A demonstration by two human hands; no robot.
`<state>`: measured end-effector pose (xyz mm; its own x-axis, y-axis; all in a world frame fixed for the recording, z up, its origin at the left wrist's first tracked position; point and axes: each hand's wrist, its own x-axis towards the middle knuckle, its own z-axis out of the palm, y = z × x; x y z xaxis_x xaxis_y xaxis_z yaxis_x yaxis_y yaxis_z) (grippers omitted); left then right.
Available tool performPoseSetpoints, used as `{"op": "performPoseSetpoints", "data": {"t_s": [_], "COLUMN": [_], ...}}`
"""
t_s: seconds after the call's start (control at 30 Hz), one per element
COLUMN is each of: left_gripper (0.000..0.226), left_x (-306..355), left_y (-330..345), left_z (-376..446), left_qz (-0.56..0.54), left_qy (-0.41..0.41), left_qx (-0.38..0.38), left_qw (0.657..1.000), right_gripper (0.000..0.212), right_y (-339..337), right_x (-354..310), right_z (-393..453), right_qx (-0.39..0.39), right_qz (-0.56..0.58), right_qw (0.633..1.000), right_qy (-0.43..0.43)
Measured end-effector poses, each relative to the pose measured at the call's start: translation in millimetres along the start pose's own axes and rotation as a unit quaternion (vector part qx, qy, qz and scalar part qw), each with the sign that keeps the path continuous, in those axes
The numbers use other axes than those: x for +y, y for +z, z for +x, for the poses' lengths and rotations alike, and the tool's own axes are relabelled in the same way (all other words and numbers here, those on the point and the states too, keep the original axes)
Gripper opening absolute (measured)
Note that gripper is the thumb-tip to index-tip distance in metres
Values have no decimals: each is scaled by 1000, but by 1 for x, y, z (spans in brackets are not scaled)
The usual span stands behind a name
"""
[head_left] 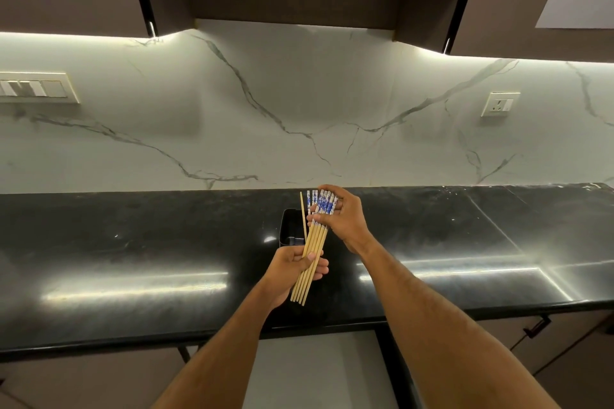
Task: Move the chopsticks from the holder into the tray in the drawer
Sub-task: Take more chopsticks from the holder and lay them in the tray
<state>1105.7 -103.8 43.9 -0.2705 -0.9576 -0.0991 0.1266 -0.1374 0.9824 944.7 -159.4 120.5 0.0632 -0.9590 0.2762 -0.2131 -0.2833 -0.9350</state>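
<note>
Gripping chopsticks in left hand and right hand, holder half hidden behind

Tan chopsticks (blue-and-white patterned tops), black holder, glossy black counter, grey-veined white backsplash.

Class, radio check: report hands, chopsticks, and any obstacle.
Left hand and right hand both grip the chopsticks. One stick left in holder. Drawer not in view. Nothing in the way.

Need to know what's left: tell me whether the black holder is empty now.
No: one chopstick stands in the holder.
</note>
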Motion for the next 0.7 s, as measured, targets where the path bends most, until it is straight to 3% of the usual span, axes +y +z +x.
{"op": "performPoseSetpoints", "data": {"t_s": [0.33,0.7], "left_gripper": [25,17], "left_x": [3,-6], "left_y": [-10,2], "left_z": [-26,-60], "left_qz": [8,103], "left_qy": [-64,-47], "left_qx": [-65,-17], "left_qw": [996,993], "right_gripper": [63,63], "right_y": [10,10], "right_x": [2,-4], "right_z": [-25,-70], "right_qx": [-30,-20], "right_qz": [54,79], "right_qw": [998,996], "right_qy": [31,32]}}
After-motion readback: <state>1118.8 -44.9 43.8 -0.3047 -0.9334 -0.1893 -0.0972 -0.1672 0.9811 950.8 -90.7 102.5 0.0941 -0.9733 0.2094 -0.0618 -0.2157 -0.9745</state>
